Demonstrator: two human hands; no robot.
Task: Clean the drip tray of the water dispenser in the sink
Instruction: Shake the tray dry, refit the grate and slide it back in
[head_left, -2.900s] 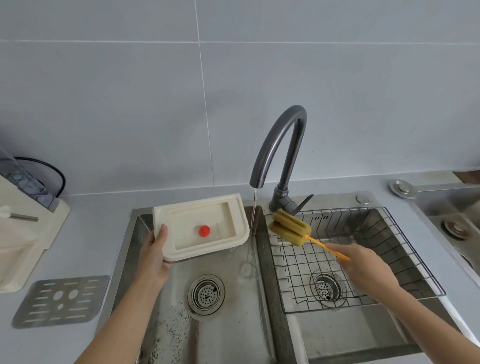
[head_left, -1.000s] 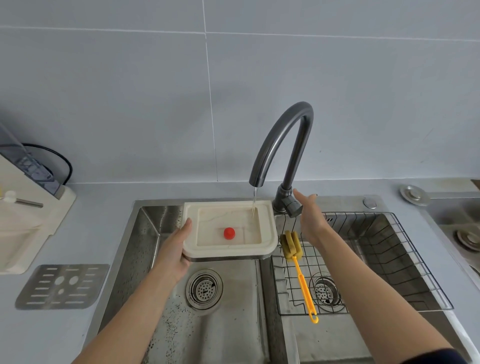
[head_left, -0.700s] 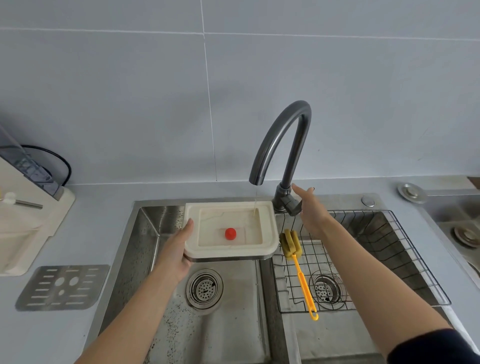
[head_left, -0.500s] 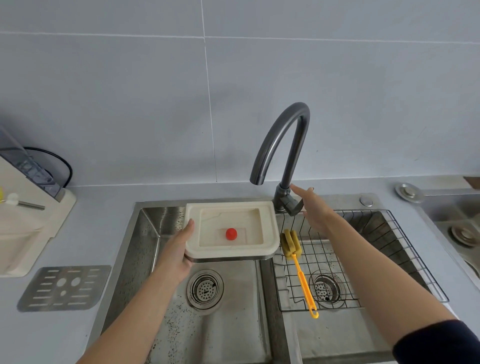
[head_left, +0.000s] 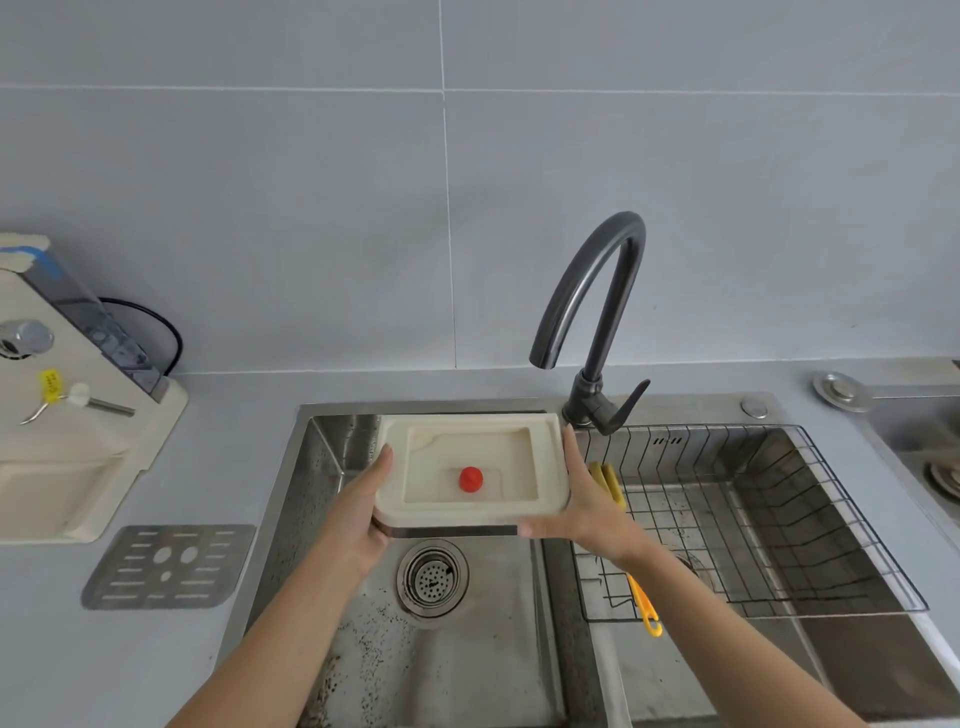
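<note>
2 bare hands hold a cream drip tray (head_left: 470, 470) level above the left sink basin (head_left: 441, 649): left hand (head_left: 363, 512) and right hand (head_left: 584, 506) grip opposite ends. A red float (head_left: 470, 478) sits inside.

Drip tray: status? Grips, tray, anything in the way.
Left-hand grip and right-hand grip hold drip tray by its short ends. Tray roughly level over left sink basin, red knob inside. Nothing in the way; brush in wire basket.

Drip tray (head_left: 467, 452) betw. my left hand (head_left: 363, 514) & right hand (head_left: 587, 514), over left basin (head_left: 441, 665); tap (head_left: 597, 291) behind; brush (head_left: 644, 605) in rack (head_left: 727, 441), right; grate (head_left: 236, 566) on worktop (head_left: 208, 467), left.
</note>
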